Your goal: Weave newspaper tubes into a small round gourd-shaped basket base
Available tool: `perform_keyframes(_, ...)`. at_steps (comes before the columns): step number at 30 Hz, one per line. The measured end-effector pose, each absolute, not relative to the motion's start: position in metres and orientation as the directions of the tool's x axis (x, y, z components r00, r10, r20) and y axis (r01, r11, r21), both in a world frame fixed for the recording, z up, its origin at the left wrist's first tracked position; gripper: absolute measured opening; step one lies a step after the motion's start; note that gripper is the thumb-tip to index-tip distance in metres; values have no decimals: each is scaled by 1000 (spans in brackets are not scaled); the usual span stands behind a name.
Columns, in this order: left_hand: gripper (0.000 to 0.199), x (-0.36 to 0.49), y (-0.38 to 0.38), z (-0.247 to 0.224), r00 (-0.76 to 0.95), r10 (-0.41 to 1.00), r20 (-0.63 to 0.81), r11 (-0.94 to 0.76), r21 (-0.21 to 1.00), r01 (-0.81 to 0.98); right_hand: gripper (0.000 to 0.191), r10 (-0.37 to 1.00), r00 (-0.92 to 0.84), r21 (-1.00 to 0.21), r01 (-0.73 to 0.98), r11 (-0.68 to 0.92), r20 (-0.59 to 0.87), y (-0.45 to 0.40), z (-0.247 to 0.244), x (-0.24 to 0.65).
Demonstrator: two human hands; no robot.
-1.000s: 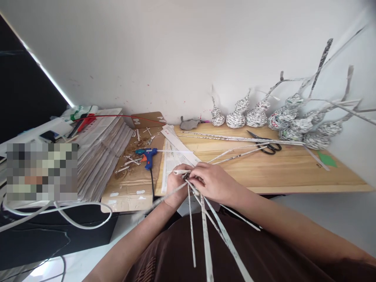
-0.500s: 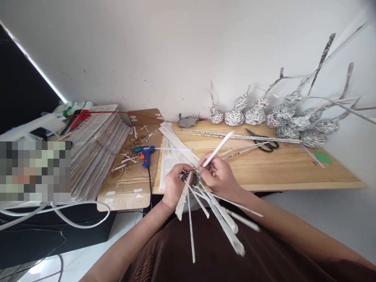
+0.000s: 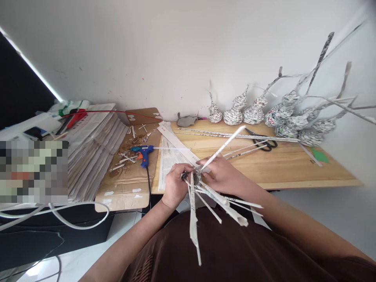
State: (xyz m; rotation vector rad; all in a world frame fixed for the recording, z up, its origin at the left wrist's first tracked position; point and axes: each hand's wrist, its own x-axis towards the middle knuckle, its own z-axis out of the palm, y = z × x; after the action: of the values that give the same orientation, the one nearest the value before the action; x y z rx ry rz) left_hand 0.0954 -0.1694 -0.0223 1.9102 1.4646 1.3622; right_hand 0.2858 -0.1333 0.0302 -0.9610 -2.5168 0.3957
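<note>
A small woven paper piece is held in the left grip, by which its left side is closed upon. The right grip is set at its right side, fingers bent; whether the pale paper tube rising there is pinched cannot be told. Other tubes are splayed below both grips. Beyond the right grip, scissors and gourd-shaped weavings are laid out on the desk. Left of the left grip, a blue glue gun is placed on cardboard.
</note>
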Motion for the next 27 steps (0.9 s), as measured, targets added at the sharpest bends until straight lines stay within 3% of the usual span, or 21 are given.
perform_keyframes(8,6,94,-166,-20,5,897,441,-374,755,538,18,788,-592,-257,745,615,168,-120,33,283)
perform_keyframes(16,10,95,-168,-15,27,886,462,-392,717,576,15,719,-665,-215,686,695,202,-130,47,285)
perform_keyframes(21,12,95,-166,-18,48,881,470,-396,679,619,8,728,-643,-278,673,686,238,-139,52,283)
perform_keyframes(27,14,97,-164,-12,67,863,500,-408,613,676,5,710,-506,-403,591,699,490,-141,31,274)
